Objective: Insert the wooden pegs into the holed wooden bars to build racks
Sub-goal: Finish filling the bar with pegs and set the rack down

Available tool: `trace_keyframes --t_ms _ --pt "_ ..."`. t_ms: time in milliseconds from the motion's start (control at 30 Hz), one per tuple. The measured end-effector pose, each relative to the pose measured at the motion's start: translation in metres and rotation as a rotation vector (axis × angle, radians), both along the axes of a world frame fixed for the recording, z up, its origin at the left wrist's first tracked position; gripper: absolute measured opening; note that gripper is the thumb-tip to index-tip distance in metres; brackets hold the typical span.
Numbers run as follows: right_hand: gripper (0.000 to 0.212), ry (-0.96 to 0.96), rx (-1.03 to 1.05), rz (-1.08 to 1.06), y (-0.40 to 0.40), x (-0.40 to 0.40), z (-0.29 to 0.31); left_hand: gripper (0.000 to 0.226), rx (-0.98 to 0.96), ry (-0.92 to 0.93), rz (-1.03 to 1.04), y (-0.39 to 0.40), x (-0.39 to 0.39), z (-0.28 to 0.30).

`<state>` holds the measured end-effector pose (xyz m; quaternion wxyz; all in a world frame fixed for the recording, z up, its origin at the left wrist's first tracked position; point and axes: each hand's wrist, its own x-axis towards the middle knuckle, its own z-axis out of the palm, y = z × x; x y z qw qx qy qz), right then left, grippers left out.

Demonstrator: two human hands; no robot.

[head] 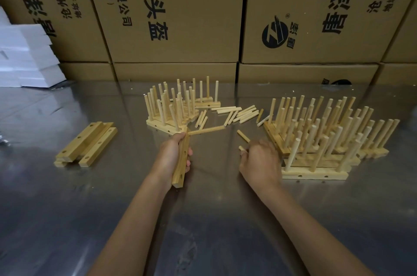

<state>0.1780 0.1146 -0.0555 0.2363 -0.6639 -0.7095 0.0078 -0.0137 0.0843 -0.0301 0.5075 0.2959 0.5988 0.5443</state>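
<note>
My left hand [172, 151] grips a holed wooden bar [181, 164] held on edge, its holes facing right. One peg [206, 130] sticks out sideways from the bar's far end toward the right. My right hand [259, 159] holds two pegs, whose ends [243, 136] poke out past the fingers, a short way right of the bar. Loose pegs [237, 113] lie scattered on the table beyond both hands.
Finished racks stand in a cluster at centre back [173, 106] and in a larger group on the right [320, 131]. Bare holed bars [86, 143] lie stacked at left. The steel table [203, 219] ends at cardboard boxes [180, 16]; white foam blocks [27, 54] sit far left.
</note>
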Motion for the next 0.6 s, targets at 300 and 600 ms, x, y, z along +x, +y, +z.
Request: trace_keyframes --t_ms 300,600 --pt "0.007 0.132 0.097 0.607 -0.049 -0.031 0.016 0.036 -0.009 -0.040 -0.003 -0.002 0.006 0.000" --pt "0.007 0.362 0.172 0.629 -0.048 -0.029 0.022 0.029 0.003 -0.014 -0.073 -0.008 0.022 0.009"
